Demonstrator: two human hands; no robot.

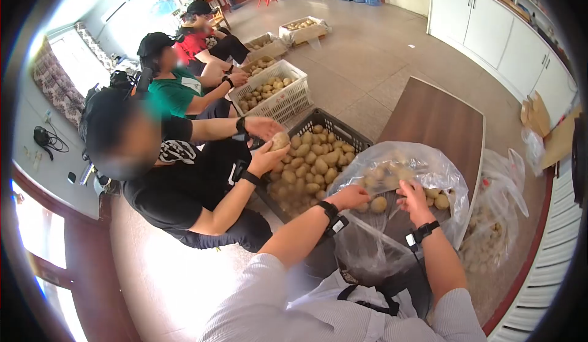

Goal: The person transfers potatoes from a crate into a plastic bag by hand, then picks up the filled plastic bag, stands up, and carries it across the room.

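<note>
A clear plastic bag [436, 161] with several potatoes in it lies over the near end of a brown board [429, 112]. My left hand [351, 197] is at the left side of the bag's opening, its fingers closed on the thin plastic. At the right side of the opening, my right hand [414, 201] has its thumb and fingers bent together; what they hold is too small to make out. Between my hands, a potato [378, 205] rests at the bag's opening. To the left stands a black crate [361, 140] full of potatoes [315, 158].
Beside me at the left, a co-worker in black holds a potato [280, 140] over the black crate. Two more people sit beyond, by a white crate [288, 100] and boxes of potatoes. Another plastic bag [490, 238] of potatoes stands on the floor at the right, before white cabinets [484, 26].
</note>
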